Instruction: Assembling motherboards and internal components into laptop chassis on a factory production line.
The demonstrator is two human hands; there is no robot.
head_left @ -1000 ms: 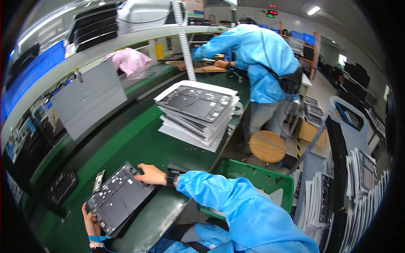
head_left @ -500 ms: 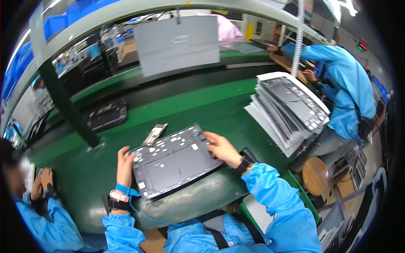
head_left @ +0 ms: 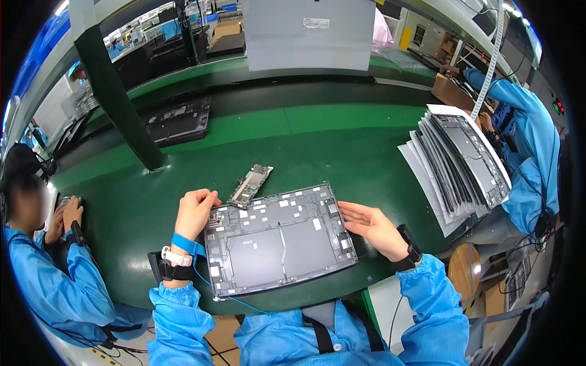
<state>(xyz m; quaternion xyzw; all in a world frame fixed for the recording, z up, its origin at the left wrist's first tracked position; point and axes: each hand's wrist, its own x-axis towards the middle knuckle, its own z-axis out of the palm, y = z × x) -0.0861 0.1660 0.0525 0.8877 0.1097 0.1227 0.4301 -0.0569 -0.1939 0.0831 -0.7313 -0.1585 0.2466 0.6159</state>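
Note:
A flat grey device casing (head_left: 305, 244), like a laptop or tablet shell, lies on the green table before me, inner side up. White pads dot its upper part, and a pale strip runs down its middle. My left hand (head_left: 196, 212) is at the casing's far left corner, fingers bent and pressed together; whatever they pinch is hidden. Along the right edge my right hand (head_left: 373, 229) lies with fingers stretched out, touching or nearly touching the side. A narrow circuit board (head_left: 251, 186) rests slantwise just beyond the casing, its near end by the far edge.
A leaning stack of similar panels with white sheets (head_left: 455, 168) stands at the right. Another dark casing (head_left: 180, 122) lies far left beside a dark post (head_left: 119, 97). A co-worker's hands (head_left: 66, 218) are busy at the left; another person (head_left: 519, 134) is at the far right.
The casing has turned to lie straighter and moved slightly right. My left fingers have gone from spread at its left side to bent at the corner. My right hand has straightened along the right edge.

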